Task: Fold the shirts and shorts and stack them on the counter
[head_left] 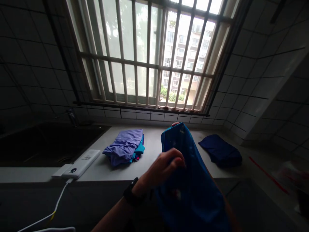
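Blue cloth (195, 180) hangs unfolded from the right hand (175, 124); the left hand (167, 162) curls, grip unclear; lilac cloth (125, 140) and navy cloth (220, 151) sit folded.

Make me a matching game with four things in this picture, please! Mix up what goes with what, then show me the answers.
1. Blue cloth
2. Light purple cloth
3. Navy cloth
4. White device

A. Plugged into a white cable
B. Lifted off the counter
C. Lying on top of teal cloth
D. On the counter, at the right

Pairs: 1-B, 2-C, 3-D, 4-A
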`<action>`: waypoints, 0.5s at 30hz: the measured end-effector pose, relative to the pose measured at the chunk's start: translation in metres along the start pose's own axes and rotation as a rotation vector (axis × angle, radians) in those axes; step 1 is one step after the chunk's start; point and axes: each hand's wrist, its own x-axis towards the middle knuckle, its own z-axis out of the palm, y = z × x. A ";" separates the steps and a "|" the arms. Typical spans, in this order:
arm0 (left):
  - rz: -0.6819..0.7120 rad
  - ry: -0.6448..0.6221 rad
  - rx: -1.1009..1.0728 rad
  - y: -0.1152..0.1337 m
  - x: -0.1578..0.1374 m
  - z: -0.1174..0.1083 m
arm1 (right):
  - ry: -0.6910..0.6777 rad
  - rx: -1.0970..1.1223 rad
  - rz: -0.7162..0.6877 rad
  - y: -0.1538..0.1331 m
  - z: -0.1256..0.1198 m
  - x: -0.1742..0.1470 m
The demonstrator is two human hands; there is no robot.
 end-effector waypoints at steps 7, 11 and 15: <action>-0.163 0.148 0.052 -0.059 0.015 -0.041 | -0.129 0.084 0.054 -0.027 0.013 -0.023; -0.300 0.114 -0.020 -0.065 0.003 -0.038 | -0.139 0.282 0.215 -0.015 0.020 -0.033; -0.298 0.288 0.124 -0.061 0.001 -0.041 | 0.005 0.395 0.339 0.011 0.022 -0.048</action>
